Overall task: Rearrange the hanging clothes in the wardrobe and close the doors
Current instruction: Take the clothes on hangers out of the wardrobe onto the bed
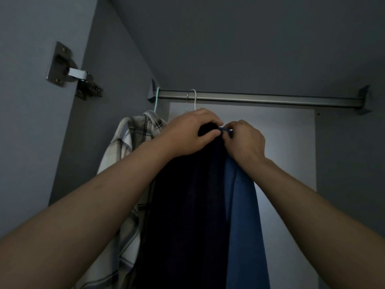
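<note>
Plaid shirt (125, 142) hangs just left of both hands' dark garment (187, 205).

One head-worn view looks up, close, into the wardrobe at the rail (258, 99).
</note>
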